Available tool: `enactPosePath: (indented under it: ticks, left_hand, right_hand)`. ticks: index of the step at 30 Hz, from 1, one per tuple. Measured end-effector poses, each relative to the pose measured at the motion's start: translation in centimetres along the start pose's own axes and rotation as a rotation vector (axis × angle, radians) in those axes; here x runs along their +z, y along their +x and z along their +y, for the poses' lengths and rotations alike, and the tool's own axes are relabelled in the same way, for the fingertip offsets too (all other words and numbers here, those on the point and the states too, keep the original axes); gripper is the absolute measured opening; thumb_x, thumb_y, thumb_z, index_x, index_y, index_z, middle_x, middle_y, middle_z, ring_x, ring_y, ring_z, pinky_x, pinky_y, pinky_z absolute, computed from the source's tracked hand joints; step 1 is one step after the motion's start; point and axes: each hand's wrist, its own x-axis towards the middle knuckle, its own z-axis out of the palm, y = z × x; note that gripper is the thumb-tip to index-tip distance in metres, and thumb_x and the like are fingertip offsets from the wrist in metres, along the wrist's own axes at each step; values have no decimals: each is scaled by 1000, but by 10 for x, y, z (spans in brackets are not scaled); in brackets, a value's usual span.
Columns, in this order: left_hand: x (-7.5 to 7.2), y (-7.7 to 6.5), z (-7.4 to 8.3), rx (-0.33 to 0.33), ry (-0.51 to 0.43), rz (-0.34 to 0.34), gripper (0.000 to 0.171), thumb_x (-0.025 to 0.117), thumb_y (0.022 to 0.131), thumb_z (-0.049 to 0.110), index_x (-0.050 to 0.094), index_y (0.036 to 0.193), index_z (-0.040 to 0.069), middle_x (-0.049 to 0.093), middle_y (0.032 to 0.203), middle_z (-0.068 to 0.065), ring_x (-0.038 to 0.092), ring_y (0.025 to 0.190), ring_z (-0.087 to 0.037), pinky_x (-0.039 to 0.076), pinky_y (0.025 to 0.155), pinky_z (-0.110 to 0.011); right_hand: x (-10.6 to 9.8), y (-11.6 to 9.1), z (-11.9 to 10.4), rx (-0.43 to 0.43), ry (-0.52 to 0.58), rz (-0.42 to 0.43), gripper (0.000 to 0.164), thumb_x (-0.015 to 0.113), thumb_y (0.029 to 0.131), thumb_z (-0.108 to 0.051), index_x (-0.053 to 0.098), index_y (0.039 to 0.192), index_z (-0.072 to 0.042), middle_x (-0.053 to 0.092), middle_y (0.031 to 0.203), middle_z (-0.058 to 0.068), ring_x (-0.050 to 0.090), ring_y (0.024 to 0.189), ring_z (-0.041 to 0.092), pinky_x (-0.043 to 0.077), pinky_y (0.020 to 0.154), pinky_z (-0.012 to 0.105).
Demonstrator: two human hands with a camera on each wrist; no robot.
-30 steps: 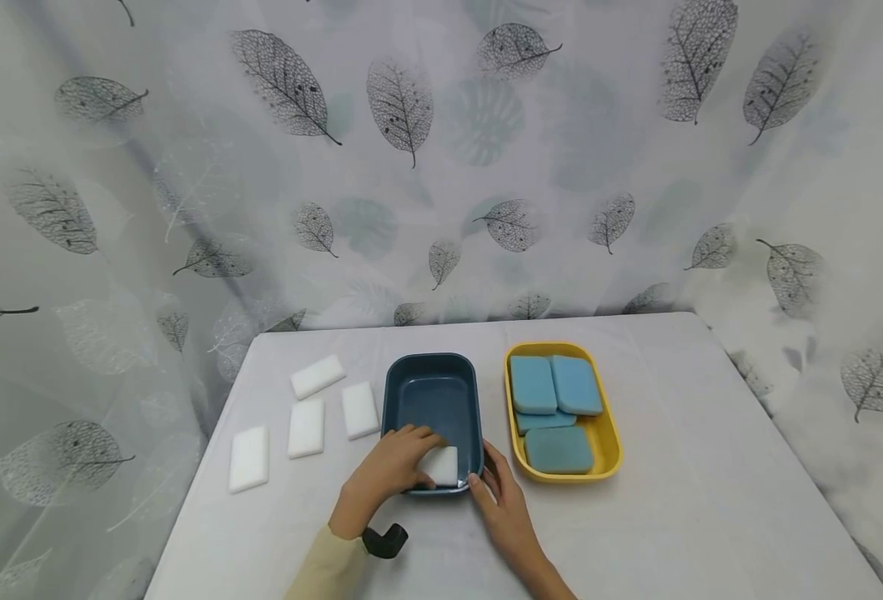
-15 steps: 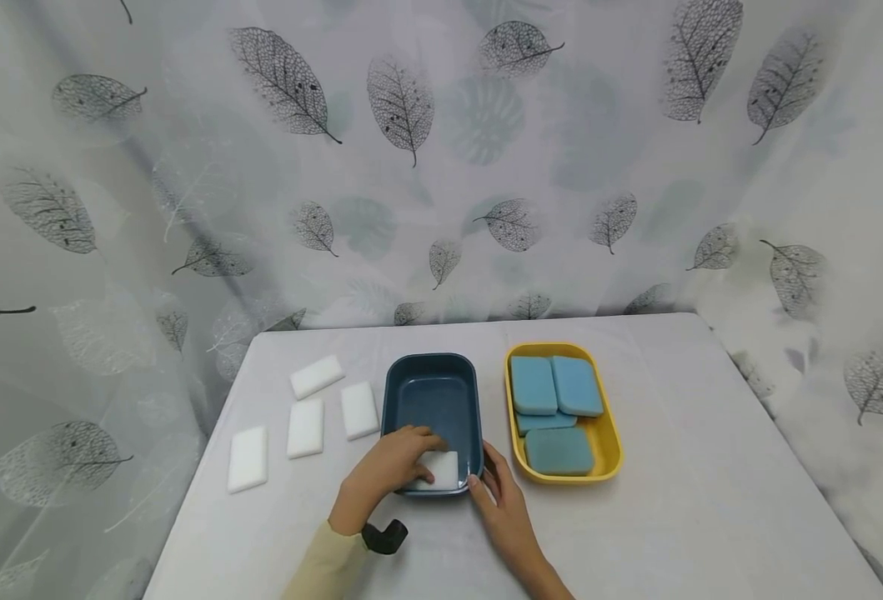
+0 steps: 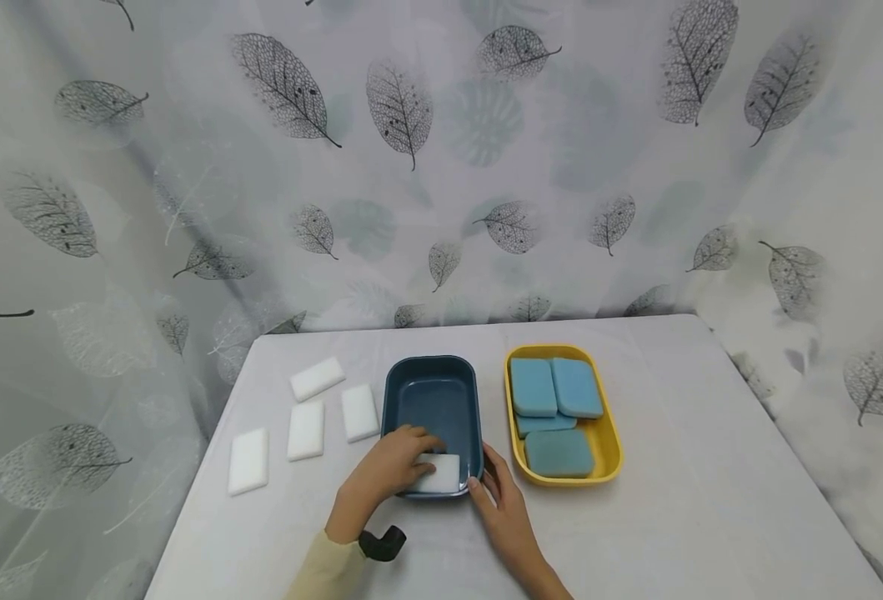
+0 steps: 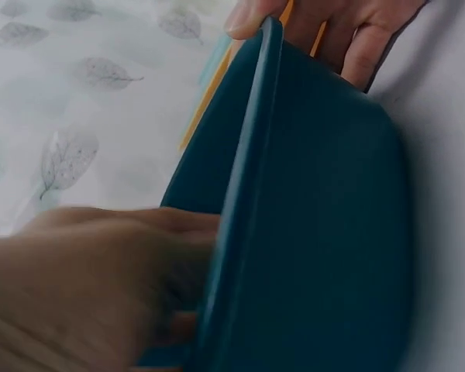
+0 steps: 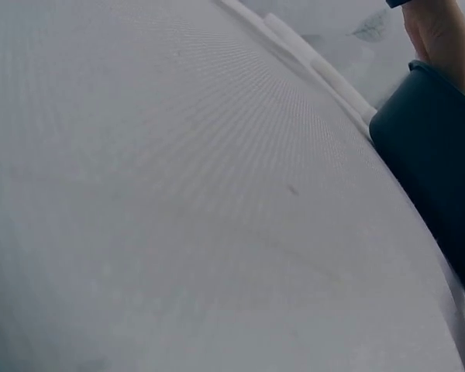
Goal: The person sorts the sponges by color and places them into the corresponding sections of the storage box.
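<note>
A white sponge point(image 3: 444, 473) lies at the near end inside a dark blue tray point(image 3: 437, 392). My left hand point(image 3: 388, 467) reaches over the tray's left rim and holds this sponge, its thumb on the near side and the fingers along the far edge. Part of the sponge is hidden under the hand. At the tray's near right corner my right hand point(image 3: 507, 512) grips the wall from outside. In the left wrist view, the right thumb point(image 4: 248, 17) sits at the rim, with the other fingers against the outer wall.
Several white sponges point(image 3: 306, 429) lie spread out left of the blue tray. To its right stands a yellow tray point(image 3: 606, 442) with several blue sponges point(image 3: 559, 452) in it. A leaf-print curtain point(image 3: 441, 167) hangs behind the white-covered table point(image 3: 696, 500).
The white sponge in my left hand has come down and shifted slightly toward the tray's near wall, where it now lies flatter. My right hand stays on the tray's corner.
</note>
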Motion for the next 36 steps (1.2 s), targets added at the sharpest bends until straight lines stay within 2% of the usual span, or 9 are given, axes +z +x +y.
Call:
enactPosePath:
  ticks: [5, 9, 13, 17, 20, 29, 33, 36]
  left_hand:
    - [4, -5, -2, -1, 2, 174, 23, 77, 96, 20, 76, 119, 19, 74, 119, 0, 66, 112, -21, 59, 97, -39]
    - [6, -11, -7, 20, 0, 339, 22, 80, 93, 11, 77, 114, 17, 73, 118, 1, 66, 114, -21, 58, 99, -39]
    - [5, -16, -12, 24, -13, 445, 24, 81, 91, 8, 77, 113, 17, 71, 122, 0, 64, 118, -24, 58, 98, -44]
    - [3, -20, -18, -27, -18, 503, 29, 79, 93, 9, 75, 120, 18, 67, 130, -3, 59, 125, -28, 56, 98, -47]
    - [1, -23, -24, -88, -25, 531, 33, 78, 94, 10, 72, 126, 18, 65, 135, -5, 58, 129, -30, 55, 100, -49]
    - [9, -27, -43, -259, -1, 603, 44, 75, 96, 13, 63, 139, 9, 61, 142, -15, 56, 131, -37, 54, 97, -55]
    - [15, -26, -50, -352, -20, 639, 57, 76, 95, 15, 55, 146, 3, 54, 149, -23, 52, 135, -44, 53, 99, -61]
    - [19, -25, -53, -416, -39, 639, 62, 76, 96, 17, 50, 149, 0, 47, 154, -28, 47, 139, -48, 51, 101, -66]
  right_hand:
    - [-1, 0, 2, -9, 1, 3, 60, 63, 106, -23, 37, 160, -17, 39, 166, 14, 47, 149, 36, 45, 114, 18]
    - [-1, -1, 3, -17, 1, -4, 61, 63, 106, -24, 36, 160, -16, 38, 166, 16, 47, 148, 38, 46, 114, 21]
    - [-1, -1, 2, -7, 0, 4, 60, 64, 106, -23, 38, 160, -17, 40, 165, 14, 48, 148, 35, 47, 115, 23]
    - [-1, -1, 0, 7, -9, 6, 60, 64, 106, -26, 38, 159, -18, 40, 165, 12, 46, 150, 32, 44, 119, 30]
    - [-1, 0, 1, 5, -16, 7, 60, 64, 106, -27, 38, 159, -18, 40, 165, 12, 46, 150, 32, 42, 120, 35]
    - [-1, 0, 5, 8, -15, 18, 61, 65, 105, -29, 39, 159, -19, 41, 164, 12, 45, 151, 32, 42, 120, 35]
    - [-1, 1, 5, 15, -9, 12, 62, 65, 105, -30, 38, 160, -18, 40, 165, 12, 44, 151, 32, 42, 120, 34]
    - [-1, 1, 5, 20, -3, 7, 62, 65, 105, -31, 37, 160, -18, 39, 166, 12, 44, 151, 33, 43, 119, 33]
